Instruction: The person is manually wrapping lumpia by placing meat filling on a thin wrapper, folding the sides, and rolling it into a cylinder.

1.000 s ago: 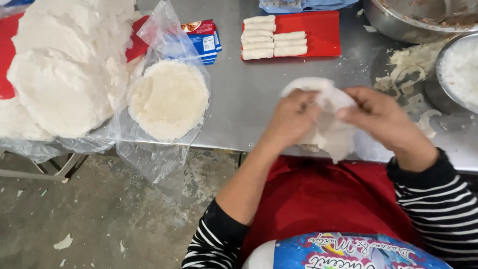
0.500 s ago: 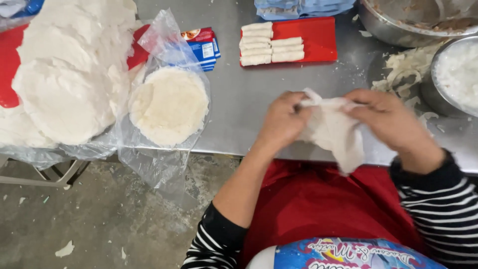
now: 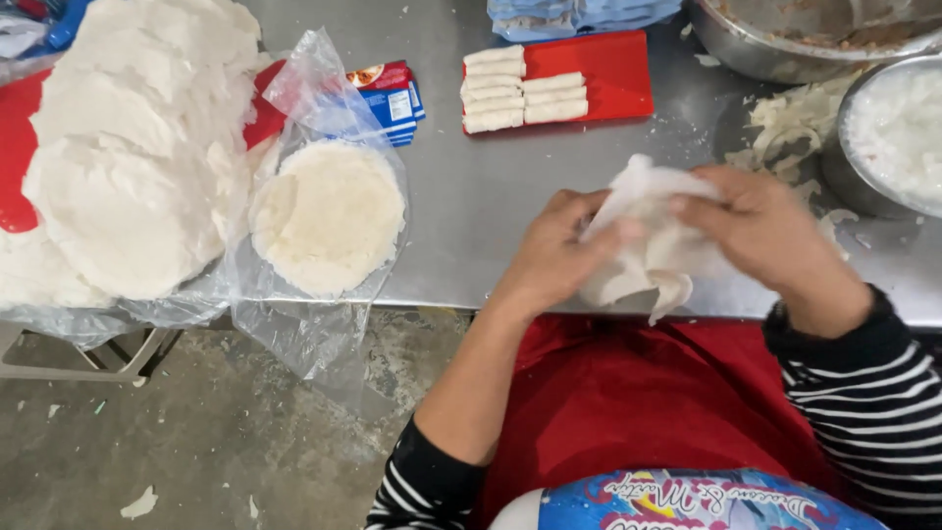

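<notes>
We saw both hands, left hand [image 3: 554, 257] and right hand [image 3: 756, 231], grasping the thin wrapper [image 3: 648, 245] at centre right, which had crumpled from hanging open half a second earlier.

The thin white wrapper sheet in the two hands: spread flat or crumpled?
Crumpled: the thin white wrapper sheet hangs bunched in folds between the left hand and right hand.

A wrapper sheet [image 3: 648, 245] sits between the left hand [image 3: 554, 260] and right hand [image 3: 760, 231], over the table [image 3: 491, 206] edge. Beyond the hands, rolls [image 3: 520, 88] lie on a tray [image 3: 613, 69]. Left of the left hand lies a bagged wrapper stack [image 3: 329, 216]; a bowl [image 3: 893, 137] stands right of the right hand.
</notes>
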